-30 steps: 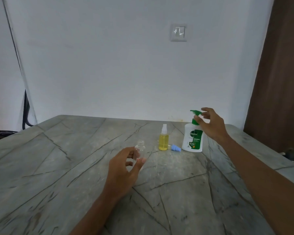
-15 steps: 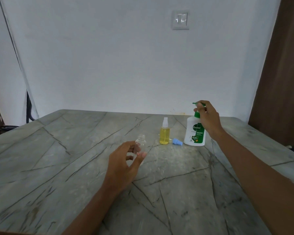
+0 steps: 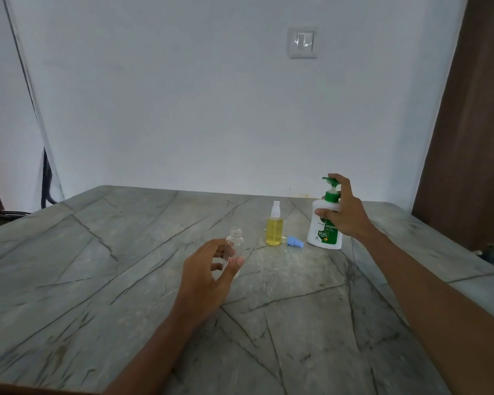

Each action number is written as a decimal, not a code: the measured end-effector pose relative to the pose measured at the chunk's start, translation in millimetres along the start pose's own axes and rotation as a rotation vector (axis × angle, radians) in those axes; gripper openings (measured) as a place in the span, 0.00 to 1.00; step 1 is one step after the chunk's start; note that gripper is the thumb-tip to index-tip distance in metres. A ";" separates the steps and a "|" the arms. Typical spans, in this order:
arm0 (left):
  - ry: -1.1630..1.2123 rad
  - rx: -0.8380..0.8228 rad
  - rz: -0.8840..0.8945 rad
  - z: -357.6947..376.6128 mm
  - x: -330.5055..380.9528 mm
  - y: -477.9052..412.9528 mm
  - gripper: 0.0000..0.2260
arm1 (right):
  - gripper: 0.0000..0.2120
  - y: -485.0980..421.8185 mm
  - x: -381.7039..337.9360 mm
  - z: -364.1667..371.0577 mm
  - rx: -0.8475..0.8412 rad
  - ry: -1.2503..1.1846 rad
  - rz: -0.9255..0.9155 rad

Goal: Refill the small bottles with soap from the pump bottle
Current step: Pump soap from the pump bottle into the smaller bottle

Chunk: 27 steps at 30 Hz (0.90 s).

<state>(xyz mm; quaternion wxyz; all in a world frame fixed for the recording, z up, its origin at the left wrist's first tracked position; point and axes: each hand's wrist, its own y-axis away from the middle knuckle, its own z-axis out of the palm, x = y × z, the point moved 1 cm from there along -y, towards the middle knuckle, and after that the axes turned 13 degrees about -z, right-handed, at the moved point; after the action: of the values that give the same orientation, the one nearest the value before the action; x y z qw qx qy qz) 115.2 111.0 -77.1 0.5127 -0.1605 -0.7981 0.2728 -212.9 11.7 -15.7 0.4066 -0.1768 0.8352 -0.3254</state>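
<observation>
The left hand (image 3: 208, 269) is pinching the uncapped empty bottle (image 3: 236, 240), which is standing upright on the bench (image 3: 126, 252). The right hand (image 3: 345, 215) is gripping the pump bottle (image 3: 322, 232) at its neck, a finger lying on the pump head (image 3: 330, 181). A yellow bottle (image 3: 274, 230) and a blue cap (image 3: 294, 242) are sitting between the two. Filling seems about to begin: next, the pump bottle and the open mouth need bringing together.

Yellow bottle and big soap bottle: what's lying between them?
A small blue cap lies between the yellow bottle and the pump bottle, in the head view.
</observation>
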 end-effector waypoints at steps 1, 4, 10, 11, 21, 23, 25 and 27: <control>0.003 0.003 -0.001 -0.2 0.3 0.1 0.18 | 0.40 0.3 -1.8 -3.0 0.004 0.014 -0.004; 0.014 0.010 0.006 -0.9 1.8 -0.6 0.16 | 0.39 3.4 -17.2 -16.9 0.055 0.027 -0.042; 0.005 0.002 0.046 -1.2 6.6 0.6 0.13 | 0.39 38.0 -85.0 -40.5 -0.035 -0.022 -0.179; 0.007 -0.002 0.046 -1.5 7.7 1.8 0.12 | 0.39 48.3 -96.5 -40.6 -0.088 -0.027 -0.193; 0.045 -0.105 0.054 -2.1 21.9 19.3 0.14 | 0.38 106.0 -142.3 -26.6 -0.302 0.058 -0.253; 0.048 -0.115 0.050 -1.6 20.5 18.4 0.14 | 0.39 106.2 -144.2 -22.7 -0.321 0.037 -0.269; 0.032 -0.112 0.066 -0.7 20.1 17.7 0.15 | 0.39 104.9 -147.6 -19.6 -0.345 0.009 -0.298; 0.020 -0.109 0.081 0.0 19.9 17.4 0.16 | 0.38 103.8 -148.9 -15.3 -0.371 0.001 -0.321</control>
<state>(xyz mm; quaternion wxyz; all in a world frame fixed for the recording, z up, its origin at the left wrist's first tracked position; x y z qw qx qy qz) 106.4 135.6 -73.0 0.4997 -0.2233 -0.7994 0.2479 -137.8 176.5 3.9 0.3096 -0.3790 0.8420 -0.2269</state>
